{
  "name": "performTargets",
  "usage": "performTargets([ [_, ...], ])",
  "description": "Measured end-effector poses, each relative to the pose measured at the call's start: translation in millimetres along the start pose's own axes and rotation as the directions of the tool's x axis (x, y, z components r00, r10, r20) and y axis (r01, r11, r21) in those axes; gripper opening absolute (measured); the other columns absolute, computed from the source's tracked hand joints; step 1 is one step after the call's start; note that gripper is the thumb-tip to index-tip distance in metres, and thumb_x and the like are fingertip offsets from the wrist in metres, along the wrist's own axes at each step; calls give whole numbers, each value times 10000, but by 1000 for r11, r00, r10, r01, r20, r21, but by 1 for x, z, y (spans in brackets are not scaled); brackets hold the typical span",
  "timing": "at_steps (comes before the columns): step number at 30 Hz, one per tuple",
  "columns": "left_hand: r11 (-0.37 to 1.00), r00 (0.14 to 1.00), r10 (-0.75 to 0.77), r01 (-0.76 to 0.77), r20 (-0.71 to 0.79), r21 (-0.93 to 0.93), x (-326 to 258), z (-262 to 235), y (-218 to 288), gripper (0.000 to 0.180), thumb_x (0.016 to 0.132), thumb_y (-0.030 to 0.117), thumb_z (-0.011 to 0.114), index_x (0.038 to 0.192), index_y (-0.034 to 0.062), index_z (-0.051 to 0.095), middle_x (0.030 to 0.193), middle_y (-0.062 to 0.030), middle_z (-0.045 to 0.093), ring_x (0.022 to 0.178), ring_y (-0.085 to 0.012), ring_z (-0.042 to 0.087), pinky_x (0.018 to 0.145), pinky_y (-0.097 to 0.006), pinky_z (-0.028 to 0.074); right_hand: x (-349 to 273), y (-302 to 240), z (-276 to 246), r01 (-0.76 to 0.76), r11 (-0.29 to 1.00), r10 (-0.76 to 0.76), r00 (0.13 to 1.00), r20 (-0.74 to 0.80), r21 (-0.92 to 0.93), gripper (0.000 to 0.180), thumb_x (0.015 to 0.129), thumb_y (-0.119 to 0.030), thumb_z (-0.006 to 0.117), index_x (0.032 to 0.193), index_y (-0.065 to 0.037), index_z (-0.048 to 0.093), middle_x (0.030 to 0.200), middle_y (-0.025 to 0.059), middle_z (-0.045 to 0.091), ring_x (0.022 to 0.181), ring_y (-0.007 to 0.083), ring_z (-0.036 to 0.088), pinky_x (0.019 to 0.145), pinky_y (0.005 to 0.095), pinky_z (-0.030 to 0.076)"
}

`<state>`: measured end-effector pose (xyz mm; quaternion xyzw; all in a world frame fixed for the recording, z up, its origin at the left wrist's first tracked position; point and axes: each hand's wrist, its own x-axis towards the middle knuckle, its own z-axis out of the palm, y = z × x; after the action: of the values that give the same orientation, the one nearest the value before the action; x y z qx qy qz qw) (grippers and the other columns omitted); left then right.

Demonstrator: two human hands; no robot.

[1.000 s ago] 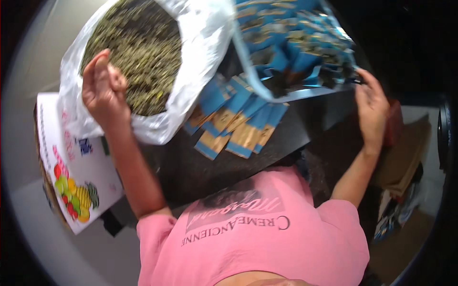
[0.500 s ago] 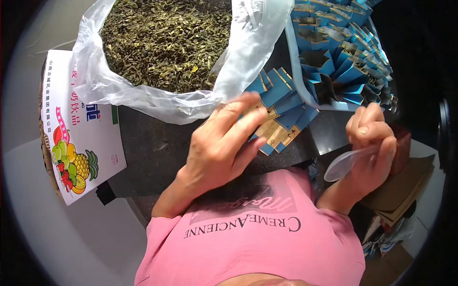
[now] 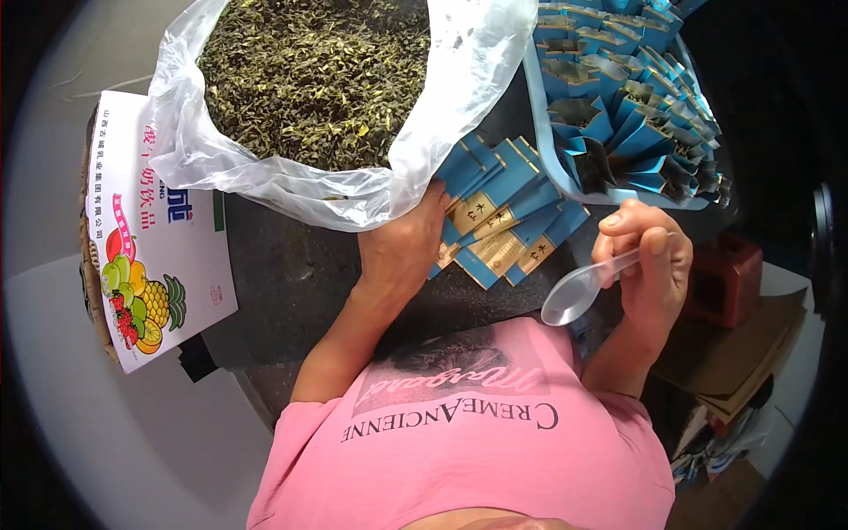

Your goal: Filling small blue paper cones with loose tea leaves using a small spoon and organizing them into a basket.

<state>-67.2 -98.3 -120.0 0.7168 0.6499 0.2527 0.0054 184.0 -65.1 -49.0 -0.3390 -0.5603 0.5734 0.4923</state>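
Observation:
My right hand (image 3: 652, 265) is closed round the handle of a clear plastic spoon (image 3: 570, 296), whose bowl hangs out to the left over my shirt and looks bare. My left hand (image 3: 402, 252) lies at the left edge of a fanned pile of flat blue and gold paper packets (image 3: 503, 212). Its fingers point away from me toward the packets, mostly hidden beside the bag's rim, so what they grip does not show. Just beyond is a large translucent plastic bag (image 3: 300, 190), its mouth rolled open around dark green dried tea leaves (image 3: 318, 88).
A pale blue plastic basket (image 3: 539, 115) at the far right is crammed with upright opened blue packets (image 3: 618, 97), some showing leaves. A white printed carton (image 3: 168, 256) stands at the left. Red box-like object (image 3: 724, 278) and brown cardboard (image 3: 751, 344) lie at right, beyond the dark table (image 3: 283, 291).
My left hand has drawn back left from over the packets to their left edge, uncovering more of them. My right hand has moved slightly left and nearer, swinging the spoon toward the middle.

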Motion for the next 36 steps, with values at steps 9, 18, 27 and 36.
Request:
performTargets([
  [9,1000,1000,-1,2,5,-21,3,1,2,202,823,166,730,974,35,706,1003,-80,682,836,-273,673,730,-357,531,1,10,1,-12,998,12,1000,-2,62,402,1004,-350,533,943,8,706,752,74,611,598,68,533,550,212,301],
  [18,999,999,14,-13,30,-30,4,-5,0,141,853,113,687,964,27,697,996,-82,682,838,-281,671,729,-357,531,0,9,2,-22,991,19,999,28,129,348,990,-314,566,943,8,688,747,50,557,636,96,563,568,207,331],
  [27,998,998,49,-51,-42,-46,-3,-7,2,81,784,51,706,858,52,676,907,-59,679,764,-256,669,675,-347,533,-1,6,5,-22,991,15,998,56,132,310,983,-260,583,958,38,665,802,75,554,672,114,569,610,205,395],
  [36,886,902,305,-387,-306,-257,0,-73,29,213,678,-16,775,854,9,657,879,-92,660,756,-238,670,672,-334,573,0,-18,1,99,990,-93,994,-65,98,343,990,-301,568,922,32,614,762,80,532,608,106,531,525,209,400],
])
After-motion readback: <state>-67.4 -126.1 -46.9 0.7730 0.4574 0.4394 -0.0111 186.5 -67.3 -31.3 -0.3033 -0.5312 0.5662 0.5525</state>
